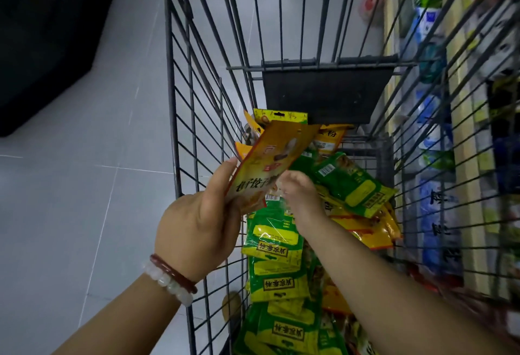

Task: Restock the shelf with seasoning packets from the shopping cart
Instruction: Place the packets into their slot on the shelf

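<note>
Overhead, orange seasoning packets [270,163] fan glossy in left hand [197,228].

Hidden, cropped and blurred parts around the shopping cart [197,79]

The goods on the shelf [461,135] beyond the cart's right side are smeared by blur and crossed by the wires, so no label can be read there. The fingertips of the right hand [299,190], inside the cart, are blurred and tucked behind the orange packets [270,158], so its hold cannot be told. The fingers of the left hand [197,228] are covered by those packets. The green packets [281,278] in the cart are cut off by the bottom edge, and lower layers are buried. Both forearms are cropped at the bottom edge.
</note>
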